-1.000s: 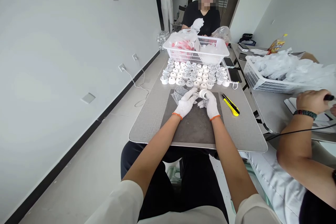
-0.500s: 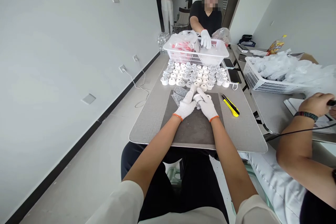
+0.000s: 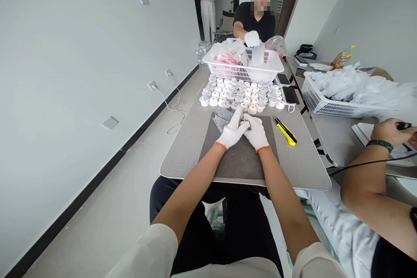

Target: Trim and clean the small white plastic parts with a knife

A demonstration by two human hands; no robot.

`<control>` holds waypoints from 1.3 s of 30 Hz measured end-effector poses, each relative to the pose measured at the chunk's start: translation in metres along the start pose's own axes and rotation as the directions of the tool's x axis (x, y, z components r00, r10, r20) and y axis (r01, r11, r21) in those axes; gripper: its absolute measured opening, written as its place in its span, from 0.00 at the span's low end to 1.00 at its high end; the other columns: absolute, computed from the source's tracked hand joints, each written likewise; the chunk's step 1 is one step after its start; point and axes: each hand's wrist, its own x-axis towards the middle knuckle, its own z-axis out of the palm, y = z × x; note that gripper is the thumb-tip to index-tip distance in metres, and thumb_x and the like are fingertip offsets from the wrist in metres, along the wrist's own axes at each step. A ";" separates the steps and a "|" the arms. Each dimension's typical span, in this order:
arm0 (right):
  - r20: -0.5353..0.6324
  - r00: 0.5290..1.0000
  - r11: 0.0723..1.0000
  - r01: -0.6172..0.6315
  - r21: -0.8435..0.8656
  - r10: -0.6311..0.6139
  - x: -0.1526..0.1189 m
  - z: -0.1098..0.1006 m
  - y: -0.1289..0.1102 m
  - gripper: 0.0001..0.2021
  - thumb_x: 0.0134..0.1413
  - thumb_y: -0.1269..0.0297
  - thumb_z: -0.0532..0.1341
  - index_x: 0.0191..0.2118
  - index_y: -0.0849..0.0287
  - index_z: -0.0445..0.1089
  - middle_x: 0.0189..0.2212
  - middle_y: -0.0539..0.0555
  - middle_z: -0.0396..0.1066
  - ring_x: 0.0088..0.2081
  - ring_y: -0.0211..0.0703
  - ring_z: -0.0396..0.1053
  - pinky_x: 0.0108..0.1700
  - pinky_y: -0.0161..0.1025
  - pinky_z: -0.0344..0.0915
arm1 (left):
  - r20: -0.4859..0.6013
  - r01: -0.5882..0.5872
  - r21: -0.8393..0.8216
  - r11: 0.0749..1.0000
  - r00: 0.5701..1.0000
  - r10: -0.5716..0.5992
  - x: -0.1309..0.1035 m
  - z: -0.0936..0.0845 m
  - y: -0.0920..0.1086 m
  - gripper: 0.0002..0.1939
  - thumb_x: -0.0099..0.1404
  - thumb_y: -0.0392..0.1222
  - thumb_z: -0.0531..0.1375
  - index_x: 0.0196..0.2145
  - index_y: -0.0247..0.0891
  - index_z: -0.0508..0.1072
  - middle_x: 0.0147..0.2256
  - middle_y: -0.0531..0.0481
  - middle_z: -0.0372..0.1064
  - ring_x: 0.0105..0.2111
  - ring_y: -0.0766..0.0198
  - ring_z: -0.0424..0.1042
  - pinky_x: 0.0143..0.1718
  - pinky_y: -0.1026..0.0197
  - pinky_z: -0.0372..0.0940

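Observation:
My left hand [image 3: 232, 132], in a white glove with an orange cuff, has its fingers closed around a small part mostly hidden between the hands. My right hand [image 3: 256, 132], gloved the same way, grips that part from the right side. Both hands touch over the dark mat [image 3: 241, 163]. Grey speckled pieces [image 3: 221, 116] lie just left of my left hand. Beyond the hands stand several rows of small round white parts [image 3: 224, 103]. A yellow and black utility knife [image 3: 286, 131] lies right of my right hand.
A white basket [image 3: 228, 71] with plastic bags stands behind the rows, where a co-worker's gloved hand [image 3: 252, 39] holds something translucent. Phones [image 3: 289, 95] lie at the right edge. Another basket [image 3: 321, 103] is on the side table, near a person's bare arm [image 3: 366, 165].
My hands have closed together, and the round white part seen between them is now mostly covered. The co-worker's gloved hand has risen from the basket with a translucent piece.

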 end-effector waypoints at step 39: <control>-0.003 0.999 0.989 -0.042 -0.143 0.042 -0.053 -0.057 -0.059 0.39 0.63 0.39 0.37 0.67 0.51 0.65 0.46 0.44 0.75 0.54 0.58 0.72 0.27 0.37 0.67 | -0.228 0.012 -0.191 0.981 0.972 -0.057 0.009 0.001 0.004 0.13 0.71 0.47 0.54 0.48 0.41 0.71 0.52 0.48 0.73 0.54 0.62 0.71 0.56 0.62 0.65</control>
